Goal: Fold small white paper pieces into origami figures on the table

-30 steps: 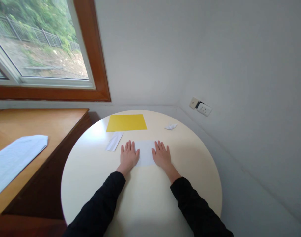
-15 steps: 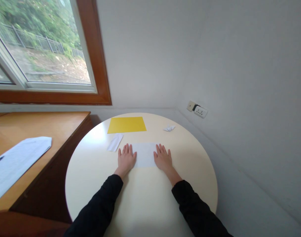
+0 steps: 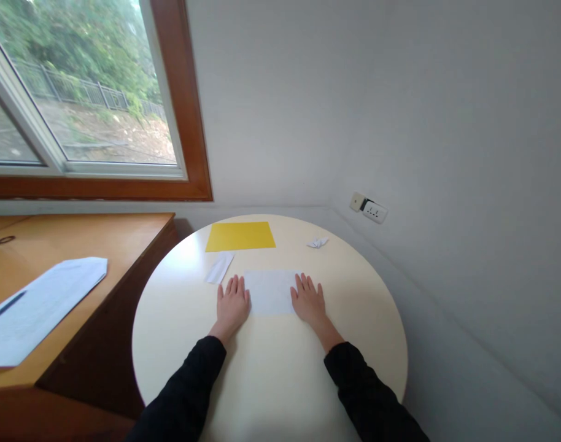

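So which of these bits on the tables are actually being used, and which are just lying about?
In use:
left hand
right hand
white sheet flat under both palms

Lying about:
yellow sheet
folded white paper
small crumpled paper
papers on the wooden desk

Round table point(image 3: 271, 368): smooth cream laminate, slight sheen. On it, white paper sheet point(image 3: 270, 292), matt, flat, btwn left hand point(image 3: 232, 305) & right hand point(image 3: 309, 302). Yellow sheet point(image 3: 240, 236) at table's far edge: matt paper/card. Desk point(image 3: 78, 245) left of table: satin-finish wood. Sleeves point(image 3: 188, 393): black matt cloth.
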